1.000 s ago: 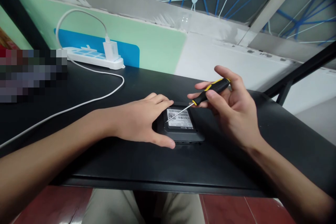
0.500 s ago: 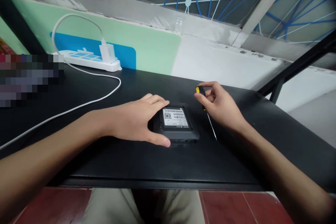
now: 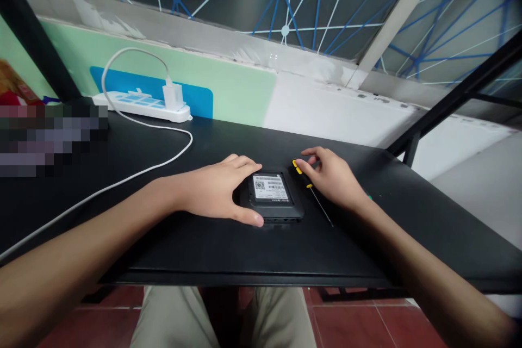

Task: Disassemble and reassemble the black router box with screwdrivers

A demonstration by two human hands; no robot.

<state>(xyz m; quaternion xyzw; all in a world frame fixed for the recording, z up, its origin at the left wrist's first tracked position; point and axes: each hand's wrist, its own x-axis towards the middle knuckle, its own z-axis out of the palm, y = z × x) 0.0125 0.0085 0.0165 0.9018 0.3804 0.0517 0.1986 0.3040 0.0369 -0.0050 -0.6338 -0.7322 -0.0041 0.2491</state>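
Note:
A flat black device (image 3: 296, 207) with rounded corners lies on the black table, a white label with a QR code and barcodes facing up. My left hand (image 3: 216, 187) grips it from the left, thumb on the near edge and fingertips on the far edge, and covers its left side. To the right of the device, a screwdriver (image 3: 302, 175) with a yellow-and-black handle and thin metal shaft appears to lie on the table, tip toward me. My right hand (image 3: 332, 174) is right beside its handle, fingers apart, the thumb against or just over the handle.
A white power strip (image 3: 142, 106) stands at the back left against the wall with a white charger (image 3: 173, 97) plugged in. Its white cable (image 3: 155, 166) loops across the left of the table. A black metal frame (image 3: 411, 141) rises at the right.
My right hand has lowered the screwdriver to the table and loosened its fingers from the handle. My left hand stays on the device. The view has tilted up slightly.

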